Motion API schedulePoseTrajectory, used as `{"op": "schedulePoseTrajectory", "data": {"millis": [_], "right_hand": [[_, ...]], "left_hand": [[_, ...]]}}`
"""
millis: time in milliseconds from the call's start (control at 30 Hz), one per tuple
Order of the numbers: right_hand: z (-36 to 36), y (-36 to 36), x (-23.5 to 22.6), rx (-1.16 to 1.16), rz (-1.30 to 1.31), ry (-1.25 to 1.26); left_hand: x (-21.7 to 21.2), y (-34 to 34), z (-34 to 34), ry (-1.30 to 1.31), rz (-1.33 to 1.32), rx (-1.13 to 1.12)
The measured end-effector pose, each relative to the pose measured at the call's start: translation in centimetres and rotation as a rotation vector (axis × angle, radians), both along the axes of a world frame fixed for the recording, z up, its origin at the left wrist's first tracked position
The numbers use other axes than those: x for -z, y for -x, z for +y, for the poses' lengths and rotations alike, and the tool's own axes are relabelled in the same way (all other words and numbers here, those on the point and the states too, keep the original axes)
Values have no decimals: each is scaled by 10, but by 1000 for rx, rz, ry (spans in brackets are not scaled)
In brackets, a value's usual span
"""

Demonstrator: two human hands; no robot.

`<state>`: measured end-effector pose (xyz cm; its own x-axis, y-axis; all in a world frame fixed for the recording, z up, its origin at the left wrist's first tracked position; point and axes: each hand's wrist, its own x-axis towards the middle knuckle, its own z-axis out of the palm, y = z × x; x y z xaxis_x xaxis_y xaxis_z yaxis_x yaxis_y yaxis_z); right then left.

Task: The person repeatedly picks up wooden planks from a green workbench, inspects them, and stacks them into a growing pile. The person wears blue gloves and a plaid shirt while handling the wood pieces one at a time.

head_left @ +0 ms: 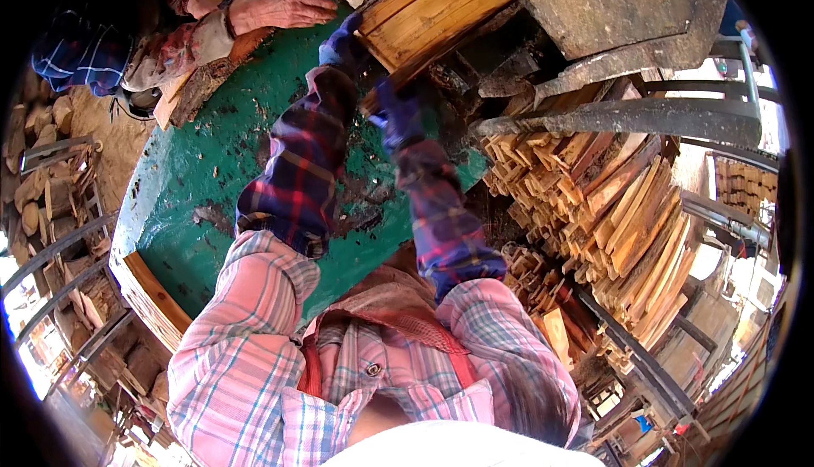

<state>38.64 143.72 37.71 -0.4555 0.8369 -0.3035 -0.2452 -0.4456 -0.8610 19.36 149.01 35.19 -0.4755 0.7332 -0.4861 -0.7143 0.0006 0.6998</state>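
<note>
Both my hands are in blue gloves and reach to the far side of a green tabletop (254, 128). A wooden slab (437, 13) with a yellow, sawn face and dark edges lies there. My left hand (342, 45) is at its left end, fingers closed against the edge. My right hand (397, 118) is at its lower corner, smeared by motion, so its fingers do not show clearly. Dark bark crumbs (365, 208) lie on the green top between and below my forearms.
At far left, another person's hand (284, 8) rests on bark-edged wood (203, 86). A large stack of split wood (602, 204) stands at right, beside a grey metal bar (653, 119). One plank (157, 285) leans at the table's near left edge. Logs (51, 196) are piled behind rails.
</note>
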Motion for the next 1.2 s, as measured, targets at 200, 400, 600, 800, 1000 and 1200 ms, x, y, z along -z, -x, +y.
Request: {"op": "schedulePoseTrajectory", "data": {"millis": [200, 400, 600, 800, 1000, 1200], "right_hand": [[-158, -27, -14, -139, 129, 625], [-263, -155, -47, -608, 120, 400], [-302, -230, -30, -19, 18, 545], [-333, -265, -48, -5, -363, 192], [-447, -348, -38, 382, -429, 228], [-495, -430, -20, 1029, 402, 450]], "left_hand": [[-12, 7, -36, -137, 13, -2], [-23, 19, -70, -133, 146, -22], [12, 90, -243, -47, 1731, 232], [-30, 16, -442, 239, 1691, 539], [-103, -90, -581, 815, 1567, 787], [-91, -95, -607, 482, 1735, 706]]}}
